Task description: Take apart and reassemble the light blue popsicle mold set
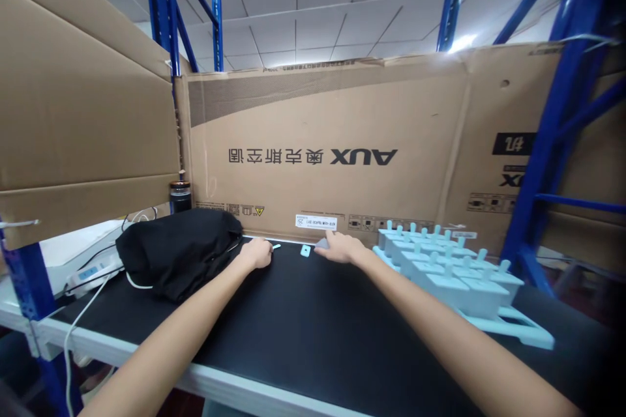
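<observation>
My left hand (257, 253) is closed at the back of the black mat, beside a bundle of black cloth. A small light-blue stick (276, 246) pokes out from its fingertips. My right hand (341, 247) has its thumb and fingers around a small greyish piece (321, 244), whose kind I cannot make out. Between the hands, a small light-blue square plate with a hole (305, 251) lies flat on the mat. Right of my right forearm stands a light-blue ice-pop mould set (447, 283), with several upright handles on a tray-like base.
The black cloth (180, 251) lies at the left, near a white power strip (95, 272) and cables. A dark jar (180, 197) stands behind it. A large cardboard panel (313, 117) walls off the back of the black mat (303, 332). Blue rack posts (562, 111) flank the shelf.
</observation>
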{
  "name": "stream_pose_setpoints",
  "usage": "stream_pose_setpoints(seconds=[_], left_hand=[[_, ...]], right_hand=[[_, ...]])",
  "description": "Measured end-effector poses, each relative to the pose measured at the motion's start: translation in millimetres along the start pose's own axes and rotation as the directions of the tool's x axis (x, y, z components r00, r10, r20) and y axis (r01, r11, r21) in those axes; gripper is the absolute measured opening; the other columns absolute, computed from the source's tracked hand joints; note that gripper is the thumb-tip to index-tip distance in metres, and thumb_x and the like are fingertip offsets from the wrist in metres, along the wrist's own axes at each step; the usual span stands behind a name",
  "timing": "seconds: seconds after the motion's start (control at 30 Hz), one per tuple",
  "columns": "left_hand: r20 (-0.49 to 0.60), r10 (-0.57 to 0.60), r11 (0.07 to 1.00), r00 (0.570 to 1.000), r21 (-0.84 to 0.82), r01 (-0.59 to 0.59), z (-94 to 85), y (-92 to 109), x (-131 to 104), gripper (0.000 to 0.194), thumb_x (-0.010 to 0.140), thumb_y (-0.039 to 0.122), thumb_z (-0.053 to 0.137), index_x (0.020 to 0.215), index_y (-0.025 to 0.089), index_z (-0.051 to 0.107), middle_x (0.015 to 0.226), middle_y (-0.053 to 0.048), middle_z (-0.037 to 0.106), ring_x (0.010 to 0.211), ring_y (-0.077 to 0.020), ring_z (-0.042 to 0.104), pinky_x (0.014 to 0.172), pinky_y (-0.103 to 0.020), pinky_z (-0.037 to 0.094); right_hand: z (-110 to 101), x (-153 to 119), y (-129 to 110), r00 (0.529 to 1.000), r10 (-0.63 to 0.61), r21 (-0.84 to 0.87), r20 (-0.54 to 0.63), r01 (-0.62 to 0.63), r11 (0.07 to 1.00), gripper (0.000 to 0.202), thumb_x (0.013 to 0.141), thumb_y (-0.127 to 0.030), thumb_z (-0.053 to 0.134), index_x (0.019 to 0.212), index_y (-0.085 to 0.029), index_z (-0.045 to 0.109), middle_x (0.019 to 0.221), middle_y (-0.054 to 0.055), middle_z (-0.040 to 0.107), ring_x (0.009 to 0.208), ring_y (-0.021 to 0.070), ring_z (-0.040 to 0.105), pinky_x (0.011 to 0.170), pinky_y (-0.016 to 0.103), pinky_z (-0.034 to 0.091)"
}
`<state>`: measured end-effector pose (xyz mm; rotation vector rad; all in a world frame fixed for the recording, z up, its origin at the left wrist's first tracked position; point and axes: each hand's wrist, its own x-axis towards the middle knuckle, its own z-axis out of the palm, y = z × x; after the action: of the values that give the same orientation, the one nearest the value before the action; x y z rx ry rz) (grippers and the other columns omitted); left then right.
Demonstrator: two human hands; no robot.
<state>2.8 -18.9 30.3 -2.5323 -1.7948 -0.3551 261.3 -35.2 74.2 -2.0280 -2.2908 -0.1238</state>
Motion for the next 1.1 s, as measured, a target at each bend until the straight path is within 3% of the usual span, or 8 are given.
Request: stream_pose_setpoints(seconds=[0.27, 0.4, 0.53, 0.6, 0.7, 0.83, 0.97, 1.1], left_hand=[[-0.107, 0.121, 0.97, 0.987, -0.2, -0.141, 14.0, 34.7, 22.8, 0.034, 0.089, 0.026, 0.042, 0.116, 0.022, 0.061, 0.121, -0.006, 0.062, 0.115, -0.0216, 0.055, 0.099, -0.034, 0.043], [-0.209, 0.178, 0.85, 0.962, -0.46, -0.257, 15.0, 29.6, 11.7, 0.034, 0.09, 0.034, 0.045, 0.12, 0.022, 0.056, 0.126, -0.006, 0.058, 0.118, -0.0205, 0.052, 0.102, -0.035, 0.039], [-0.189, 0.291, 0.672, 0.938, -0.658, -0.341, 8.4, 18.7, 0.8, 0.051, 0.081, 0.044, 0.063, 0.125, 0.024, 0.05, 0.127, -0.007, 0.056, 0.111, -0.0196, 0.056, 0.092, -0.033, 0.046], [-0.183, 0.335, 0.654, 0.924, -0.662, -0.367, 7.5, 13.4, 0.9, 0.06, 0.071, 0.045, 0.072, 0.124, 0.024, 0.052, 0.125, -0.008, 0.057, 0.104, -0.0193, 0.057, 0.087, -0.031, 0.047], [-0.173, 0.337, 0.737, 0.926, -0.563, -0.374, 9.6, 1.6, 5.6, 0.045, 0.068, 0.044, 0.075, 0.105, 0.021, 0.063, 0.112, -0.006, 0.063, 0.097, -0.019, 0.059, 0.086, -0.031, 0.046], [-0.178, 0.248, 0.884, 0.952, -0.361, -0.298, 12.6, -19.1, 9.4, 0.022, 0.081, 0.038, 0.062, 0.096, 0.024, 0.068, 0.109, -0.003, 0.063, 0.103, -0.02, 0.055, 0.096, -0.033, 0.041], [-0.226, 0.125, 0.971, 0.966, -0.171, -0.166, 15.5, -31.2, 8.5, 0.027, 0.089, 0.032, 0.048, 0.108, 0.031, 0.067, 0.126, -0.001, 0.054, 0.118, -0.0227, 0.044, 0.106, -0.037, 0.032], [-0.184, 0.012, 0.991, 0.983, -0.129, -0.036, 20.6, -33.0, 8.8, 0.044, 0.086, 0.021, 0.042, 0.128, 0.03, 0.053, 0.132, -0.002, 0.05, 0.121, -0.0216, 0.043, 0.106, -0.034, 0.034]], right_hand=[[24.2, -10.5, 12.7, 0.976, -0.212, 0.106, -0.052, 0.217, 0.97, 0.056, 0.074, -0.04, 0.053, 0.123, -0.013, 0.048, 0.123, 0.017, 0.052, 0.104, 0.0303, 0.057, 0.087, 0.041, 0.043], [33.3, -16.6, 10.7, 0.891, -0.442, 0.262, -0.102, 0.453, 0.852, 0.068, 0.077, -0.038, 0.053, 0.138, -0.013, 0.037, 0.135, 0.016, 0.045, 0.119, 0.0271, 0.047, 0.1, 0.038, 0.036], [37.8, -15.5, -12.4, 0.84, -0.519, 0.333, -0.16, 0.541, 0.772, 0.07, 0.086, -0.049, 0.045, 0.146, -0.02, 0.025, 0.147, 0.01, 0.033, 0.133, 0.0255, 0.033, 0.109, 0.041, 0.025], [36.8, -14.3, -25.6, 0.818, -0.543, 0.327, -0.192, 0.575, 0.75, 0.069, 0.087, -0.05, 0.043, 0.146, -0.02, 0.024, 0.147, 0.01, 0.035, 0.132, 0.0243, 0.034, 0.108, 0.04, 0.028], [28.1, -19.7, -28.8, 0.831, -0.498, 0.268, -0.246, 0.552, 0.79, 0.066, 0.088, -0.049, 0.041, 0.144, -0.015, 0.028, 0.144, 0.014, 0.036, 0.13, 0.0242, 0.036, 0.106, 0.038, 0.031], [5.0, -45.0, 7.2, 0.804, -0.472, 0.095, -0.361, 0.536, 0.839, 0.042, 0.088, -0.04, 0.041, 0.121, -0.016, 0.053, 0.127, 0.013, 0.05, 0.119, 0.023, 0.045, 0.103, 0.036, 0.034], [-8.3, -63.9, 45.3, 0.823, -0.312, 0.093, -0.475, 0.4, 0.912, 0.03, 0.09, -0.036, 0.036, 0.099, -0.019, 0.06, 0.107, 0.01, 0.059, 0.106, 0.0213, 0.052, 0.095, 0.035, 0.039], [11.9, -44.7, 41.5, 0.9, -0.262, 0.143, -0.348, 0.327, 0.934, 0.035, 0.089, -0.039, 0.038, 0.103, -0.017, 0.06, 0.109, 0.01, 0.06, 0.107, 0.0217, 0.052, 0.094, 0.034, 0.039]])
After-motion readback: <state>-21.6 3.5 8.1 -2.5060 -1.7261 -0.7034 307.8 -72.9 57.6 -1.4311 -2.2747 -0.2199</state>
